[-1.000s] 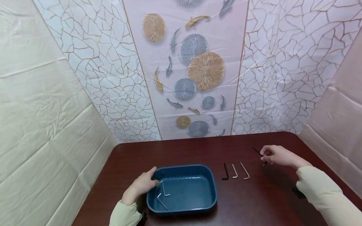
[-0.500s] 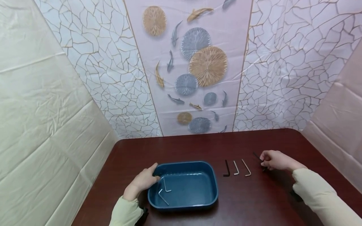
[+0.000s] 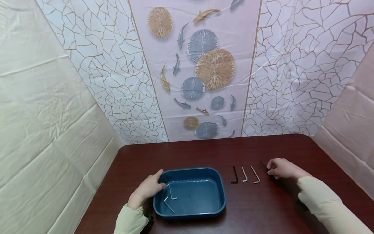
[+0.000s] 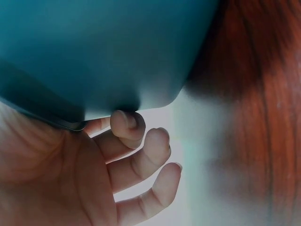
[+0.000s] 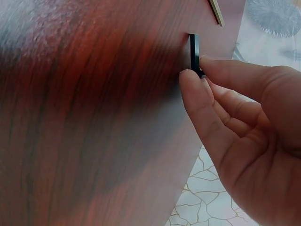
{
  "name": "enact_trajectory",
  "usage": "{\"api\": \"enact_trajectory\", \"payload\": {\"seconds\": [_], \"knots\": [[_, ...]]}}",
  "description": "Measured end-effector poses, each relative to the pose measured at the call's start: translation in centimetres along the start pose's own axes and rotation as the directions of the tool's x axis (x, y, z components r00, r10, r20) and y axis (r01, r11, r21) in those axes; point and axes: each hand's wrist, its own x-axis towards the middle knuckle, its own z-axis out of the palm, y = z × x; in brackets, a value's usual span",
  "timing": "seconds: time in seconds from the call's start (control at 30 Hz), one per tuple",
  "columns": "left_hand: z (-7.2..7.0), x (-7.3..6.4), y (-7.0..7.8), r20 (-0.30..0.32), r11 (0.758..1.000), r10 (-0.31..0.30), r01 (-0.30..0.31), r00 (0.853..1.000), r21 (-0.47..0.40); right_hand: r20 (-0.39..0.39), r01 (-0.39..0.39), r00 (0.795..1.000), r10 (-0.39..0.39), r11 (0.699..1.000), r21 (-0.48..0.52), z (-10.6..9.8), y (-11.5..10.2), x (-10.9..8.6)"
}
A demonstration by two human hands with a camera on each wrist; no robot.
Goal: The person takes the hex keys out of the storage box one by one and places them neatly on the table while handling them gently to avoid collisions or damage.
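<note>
At the tray's left end, my left hand [image 3: 147, 187] grips the rim of a blue rectangular tray [image 3: 198, 197], the thumb over the edge and the fingers against the outer wall. Inside it, on the left side, lie two silver hex keys, one upper [image 3: 172, 193] and one lower [image 3: 168, 206]. My right hand [image 3: 282, 168] pinches a black hex key [image 5: 194, 51] between thumb and fingertips, low over the table. Left of that hand lie three more hex keys in a row: a black one [image 3: 235, 175], a short silver one [image 3: 244, 175] and a longer dull-metal one [image 3: 255, 175].
The dark red-brown table [image 3: 257, 211] has rounded far corners. A patterned cloth [image 3: 204, 97] hangs behind it, and pale padded walls stand at the left [image 3: 73, 146] and the right [image 3: 350, 113].
My right hand has come down and slightly left with the black hex key, nearer the row. My left hand stays on the tray. The head view has tilted a little.
</note>
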Motion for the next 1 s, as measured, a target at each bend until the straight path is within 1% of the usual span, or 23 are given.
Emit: {"api": "enact_trajectory", "payload": {"seconds": [0.23, 0.4, 0.5, 0.67, 0.8, 1.0], "knots": [[0.1, 0.1, -0.1, 0.0, 1.0, -0.005, 0.005, 1.0, -0.002, -0.006, -0.029, 1.0, 0.03, 0.999, 0.041, 0.2, -0.2, -0.1], [0.1, 0.0, 0.1, -0.003, 1.0, -0.01, 0.01, 1.0, 0.006, 0.008, -0.068, 0.998, 0.068, 0.994, 0.08, 0.4, -0.4, -0.2], [0.1, -0.1, 0.1, -0.002, 1.0, -0.012, 0.012, 1.0, 0.005, 0.017, -0.092, 0.996, 0.091, 0.992, 0.092, 0.5, -0.4, -0.3], [0.1, 0.1, -0.1, -0.006, 1.0, -0.01, 0.01, 1.0, 0.016, 0.007, -0.116, 0.993, 0.116, 0.988, 0.1, 0.7, -0.7, -0.5], [0.1, 0.2, -0.2, -0.008, 1.0, -0.009, 0.009, 1.0, 0.02, -0.001, -0.128, 0.992, 0.129, 0.986, 0.103, 0.8, -0.9, -0.6], [0.2, 0.3, -0.3, -0.008, 1.0, -0.004, 0.004, 1.0, 0.02, -0.007, -0.125, 0.992, 0.127, 0.984, 0.128, 1.3, -0.9, -0.9]]}}
